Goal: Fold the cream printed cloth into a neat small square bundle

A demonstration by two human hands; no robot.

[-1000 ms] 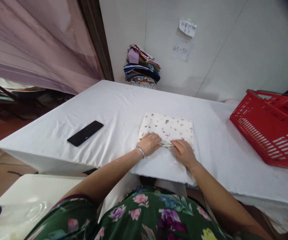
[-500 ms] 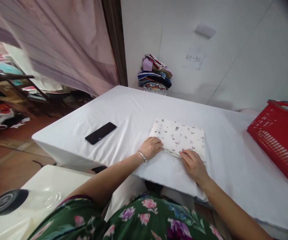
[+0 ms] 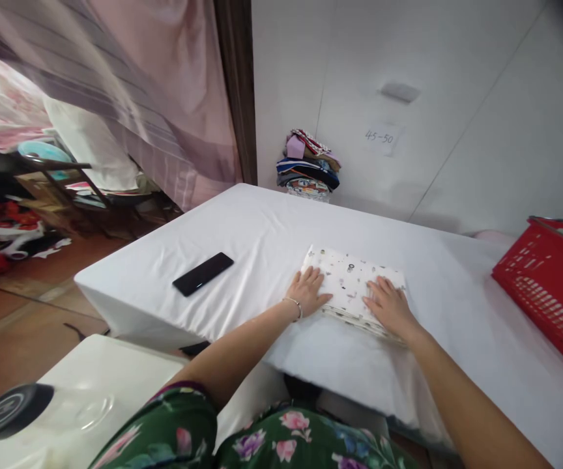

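A folded white cloth (image 3: 347, 277) with small grey, green and pink prints lies flat on the white-covered table (image 3: 257, 241). Several layers show along its near edge. My left hand (image 3: 307, 291), with a bracelet at the wrist, rests palm down on its left end, fingers stretched out and thumb apart. Palm down too, my right hand (image 3: 389, 305) presses on the right end with its fingers spread. Neither hand grips anything. What kind of item the folded cloth is, I cannot tell.
A black phone (image 3: 203, 273) lies to the left on the table. At the right end stands a red plastic basket (image 3: 550, 293). Stacked folded clothes (image 3: 309, 166) sit by the wall. A white stool (image 3: 129, 371) holding a clear bottle with a dark base (image 3: 12, 410) is at lower left.
My hands have moved from the cloth's near edge onto its top, and the fingers are now spread flat. The view has tilted slightly, so everything sits lower in the picture.
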